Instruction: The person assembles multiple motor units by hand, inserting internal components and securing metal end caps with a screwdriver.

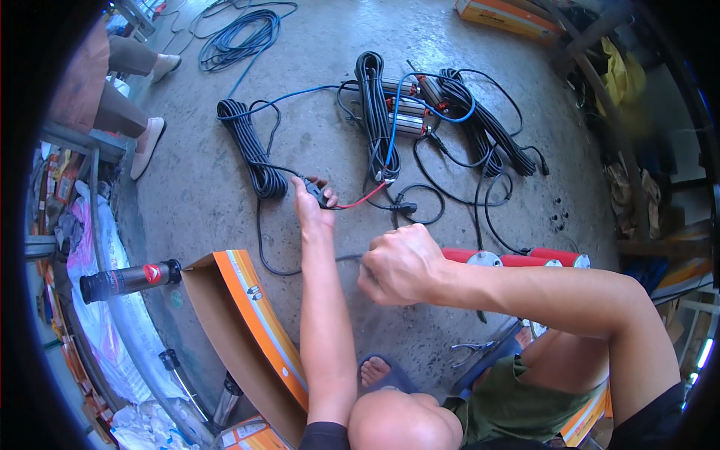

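Note:
My left hand [313, 204] is closed around a black plug-like connector [315, 193] at the end of a black cable. A thin red lead [364, 196] runs from this hand to the lower end of the middle black cable bundle [370, 112]. Beside the left hand lies another tied black cable bundle [251, 150]. My right hand [401, 264] is curled into a fist above the floor, nearer to me; its fingers hide whatever may be inside. Between the two hands and farther off, a black plug [405, 208] rests on the floor with its looped cable.
Silver cylinders [409, 124] and a third cable bundle [487, 127] lie ahead. Red cylinders [531, 260] sit behind my right forearm. An open orange carton [251, 315] stands left; pliers [474, 346] lie near my foot. A coiled blue cable [240, 41] and another person's legs [124, 105] are far left.

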Motion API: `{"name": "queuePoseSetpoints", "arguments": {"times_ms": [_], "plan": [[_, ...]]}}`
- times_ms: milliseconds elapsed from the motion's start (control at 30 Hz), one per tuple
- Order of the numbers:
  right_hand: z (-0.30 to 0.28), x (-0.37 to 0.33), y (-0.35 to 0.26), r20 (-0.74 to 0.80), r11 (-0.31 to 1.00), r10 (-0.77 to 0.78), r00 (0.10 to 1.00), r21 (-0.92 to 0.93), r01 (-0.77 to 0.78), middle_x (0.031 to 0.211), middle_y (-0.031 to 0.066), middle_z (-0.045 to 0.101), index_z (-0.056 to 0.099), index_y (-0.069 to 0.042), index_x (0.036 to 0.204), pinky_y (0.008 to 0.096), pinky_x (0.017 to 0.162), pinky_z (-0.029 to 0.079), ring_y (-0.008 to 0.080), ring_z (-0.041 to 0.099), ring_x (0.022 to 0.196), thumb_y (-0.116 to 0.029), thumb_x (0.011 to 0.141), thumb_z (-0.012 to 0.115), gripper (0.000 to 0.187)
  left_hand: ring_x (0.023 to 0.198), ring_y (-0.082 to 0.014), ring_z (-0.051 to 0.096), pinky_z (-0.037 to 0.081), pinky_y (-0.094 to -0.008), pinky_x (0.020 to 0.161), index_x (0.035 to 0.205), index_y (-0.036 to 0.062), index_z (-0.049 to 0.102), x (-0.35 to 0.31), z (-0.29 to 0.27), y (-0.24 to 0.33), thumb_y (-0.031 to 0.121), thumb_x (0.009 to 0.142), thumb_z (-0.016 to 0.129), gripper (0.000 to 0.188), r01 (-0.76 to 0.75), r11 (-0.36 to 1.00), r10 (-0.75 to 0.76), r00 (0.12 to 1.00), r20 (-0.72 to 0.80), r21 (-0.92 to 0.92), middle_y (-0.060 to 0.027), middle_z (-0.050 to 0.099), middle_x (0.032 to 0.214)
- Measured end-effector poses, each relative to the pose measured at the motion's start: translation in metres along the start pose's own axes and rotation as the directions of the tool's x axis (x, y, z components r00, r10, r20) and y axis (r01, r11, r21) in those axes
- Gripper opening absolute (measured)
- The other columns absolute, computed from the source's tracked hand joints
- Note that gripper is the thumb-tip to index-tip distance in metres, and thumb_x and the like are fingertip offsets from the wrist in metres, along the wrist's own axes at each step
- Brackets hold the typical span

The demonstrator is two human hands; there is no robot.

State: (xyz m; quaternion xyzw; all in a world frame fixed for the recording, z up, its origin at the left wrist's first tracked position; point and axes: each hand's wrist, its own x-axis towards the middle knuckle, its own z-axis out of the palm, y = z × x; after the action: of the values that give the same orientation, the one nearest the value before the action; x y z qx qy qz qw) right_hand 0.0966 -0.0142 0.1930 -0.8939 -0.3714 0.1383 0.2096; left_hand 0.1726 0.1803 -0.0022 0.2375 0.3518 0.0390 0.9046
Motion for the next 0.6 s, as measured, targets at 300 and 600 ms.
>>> {"name": "queuePoseSetpoints", "arguments": {"times_ms": [300, 600], "plan": [[-0.005, -0.001, -0.001, 0.100, 0.998, 0.048, 0.994, -0.046, -0.044, 0.069, 0.0177, 0.069, 0.072, -0.004, 0.065, 0.0482, 0.062, 0.058, 0.0392, 0.070, 0.064, -0.027, 0.079, 0.065, 0.028, 0.059, -0.0182, 0.046, 0.033, -0.0311, 0.047, 0.091, 0.0155, 0.046, -0.005, 0.025, 0.007, 0.070, 0.104, 0.051, 0.056, -0.057, 0.989, 0.064, 0.997, -0.049, 0.138, -0.0069, 0.053, 0.088], [-0.001, 0.003, -0.002, 0.116, 0.996, -0.031, 0.993, -0.079, 0.041, 0.070, 0.0142, 0.070, 0.071, -0.007, 0.064, 0.0482, 0.060, 0.057, 0.0380, 0.069, 0.064, -0.027, 0.076, 0.065, 0.025, 0.054, -0.0184, 0.045, 0.029, -0.0310, 0.042, 0.086, 0.0134, 0.045, 0.015, 0.016, -0.003, 0.051, 0.108, 0.053, 0.045, -0.142, 0.946, 0.188, 0.973, -0.136, 0.292, -0.0076, 0.051, 0.083]]}}
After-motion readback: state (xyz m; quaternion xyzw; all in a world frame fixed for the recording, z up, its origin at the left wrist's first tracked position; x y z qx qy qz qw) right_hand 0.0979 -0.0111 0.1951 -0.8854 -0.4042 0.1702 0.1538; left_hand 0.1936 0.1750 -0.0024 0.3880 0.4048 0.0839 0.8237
